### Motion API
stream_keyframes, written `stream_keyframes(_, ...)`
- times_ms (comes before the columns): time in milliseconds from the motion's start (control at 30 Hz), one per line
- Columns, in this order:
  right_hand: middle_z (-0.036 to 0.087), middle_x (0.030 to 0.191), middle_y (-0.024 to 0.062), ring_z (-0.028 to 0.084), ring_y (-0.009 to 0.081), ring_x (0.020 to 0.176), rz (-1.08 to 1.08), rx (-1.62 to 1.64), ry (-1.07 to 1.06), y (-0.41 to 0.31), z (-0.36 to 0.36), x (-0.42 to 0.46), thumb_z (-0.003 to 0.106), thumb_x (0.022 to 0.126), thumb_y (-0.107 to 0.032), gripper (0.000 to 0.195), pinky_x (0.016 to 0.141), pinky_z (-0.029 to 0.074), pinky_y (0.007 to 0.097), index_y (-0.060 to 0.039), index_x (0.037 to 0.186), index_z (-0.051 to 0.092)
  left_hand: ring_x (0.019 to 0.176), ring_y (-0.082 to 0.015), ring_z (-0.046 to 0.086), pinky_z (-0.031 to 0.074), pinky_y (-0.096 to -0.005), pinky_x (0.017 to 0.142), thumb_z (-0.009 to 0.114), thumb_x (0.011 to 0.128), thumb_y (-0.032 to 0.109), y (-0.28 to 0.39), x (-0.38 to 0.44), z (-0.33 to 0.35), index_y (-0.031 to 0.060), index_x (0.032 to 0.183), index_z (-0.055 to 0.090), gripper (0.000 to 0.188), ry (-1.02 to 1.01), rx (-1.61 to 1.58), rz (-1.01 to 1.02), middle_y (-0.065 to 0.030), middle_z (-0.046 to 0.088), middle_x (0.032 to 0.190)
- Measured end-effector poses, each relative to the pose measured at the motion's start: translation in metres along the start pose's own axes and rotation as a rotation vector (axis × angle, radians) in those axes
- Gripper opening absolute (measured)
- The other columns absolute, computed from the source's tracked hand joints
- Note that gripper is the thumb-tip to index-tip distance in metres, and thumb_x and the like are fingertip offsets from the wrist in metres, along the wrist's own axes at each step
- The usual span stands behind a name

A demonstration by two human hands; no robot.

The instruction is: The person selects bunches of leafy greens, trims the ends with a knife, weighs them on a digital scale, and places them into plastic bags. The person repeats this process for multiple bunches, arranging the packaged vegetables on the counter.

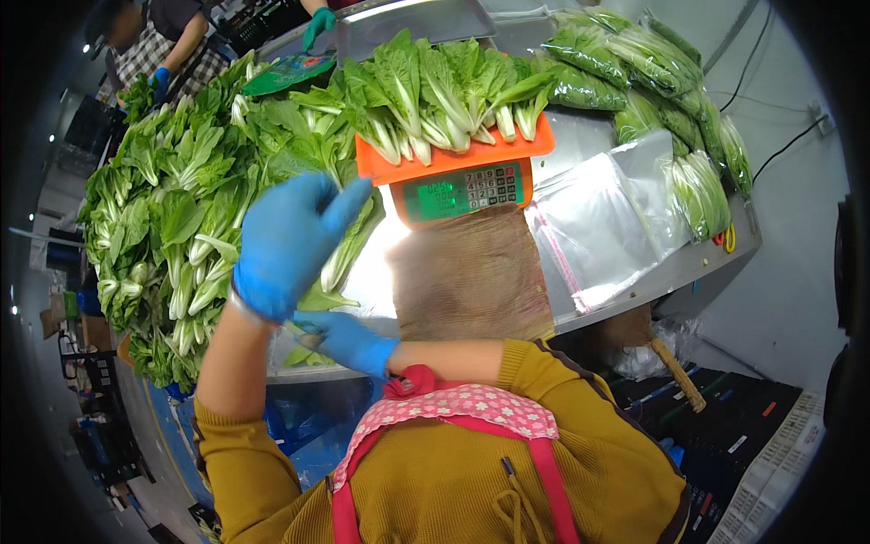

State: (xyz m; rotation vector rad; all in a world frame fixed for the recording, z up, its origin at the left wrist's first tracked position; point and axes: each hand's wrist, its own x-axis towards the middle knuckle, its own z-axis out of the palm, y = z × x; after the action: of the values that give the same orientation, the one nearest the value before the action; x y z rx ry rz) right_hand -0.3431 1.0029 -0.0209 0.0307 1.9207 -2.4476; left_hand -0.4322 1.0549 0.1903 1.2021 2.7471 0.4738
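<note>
My left hand, in a blue glove, is raised over the near edge of the leafy greens pile. Its thumb points towards the scale; the other fingers are turned away, and nothing shows in it. Lower down, my gloved right hand reaches across my body to the table's front edge. Greenish bits show at its fingertips, but whether it grips them is unclear. Loose leaves lie just below it. Beyond my hands, a row of leafy greens rests on the orange tray of a digital scale.
A brown cloth lies before the scale. Clear plastic bags are stacked to its right, near bagged greens and scissors. Across the metal table are a co-worker and another person's green-gloved hand.
</note>
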Motion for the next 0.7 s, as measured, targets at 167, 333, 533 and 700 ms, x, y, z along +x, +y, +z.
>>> stream_keyframes(167,0.066,0.116,0.0223,0.064,0.0407,0.105,-0.113,-0.623,0.015,-0.042,-0.046,-0.042,0.068,0.089,-0.029,0.046,0.091,0.050,0.0496,-0.0037,0.127,0.059,0.066,-0.0365,0.062,0.051,-0.0429,0.064,0.067,0.094,0.039,-0.071,-0.099,0.070,0.0058,0.083,0.069,0.035,0.029,-0.270,-0.052,-0.0167,0.063,0.072)
stream_keyframes(333,0.063,0.122,0.0199,0.062,0.0388,0.108,-0.163,-1.303,0.312,-0.032,-0.151,-0.109,0.073,0.076,-0.014,0.051,0.090,0.050,0.0477,-0.0041,0.124,0.060,0.082,-0.0382,0.067,0.054,-0.0462,0.074,0.063,0.095,0.030,-0.090,-0.147,0.155,0.0106,0.100,0.072,0.022,-0.076,-0.255,0.073,-0.0169,0.070,0.096)
stream_keyframes(533,0.053,0.143,0.0185,0.054,0.0360,0.128,-0.091,-1.381,0.371,-0.005,-0.180,-0.131,0.075,0.078,-0.017,0.068,0.104,0.045,0.0448,-0.0061,0.142,0.053,0.078,-0.0339,0.067,0.054,-0.0474,0.066,0.056,0.095,0.027,-0.147,-0.090,0.158,0.0111,0.089,0.064,0.019,0.294,0.021,-0.214,-0.0147,0.068,0.088)
stream_keyframes(700,0.053,0.144,0.0188,0.054,0.0363,0.128,-0.088,-1.359,0.367,-0.004,-0.178,-0.126,0.075,0.079,-0.016,0.069,0.107,0.044,0.0439,-0.0067,0.143,0.053,0.077,-0.0405,0.070,0.053,-0.0485,0.070,0.062,0.090,0.047,-0.200,-0.034,0.161,-0.0015,0.079,0.070,0.050,0.144,-0.009,-0.624,-0.0249,0.070,0.080)
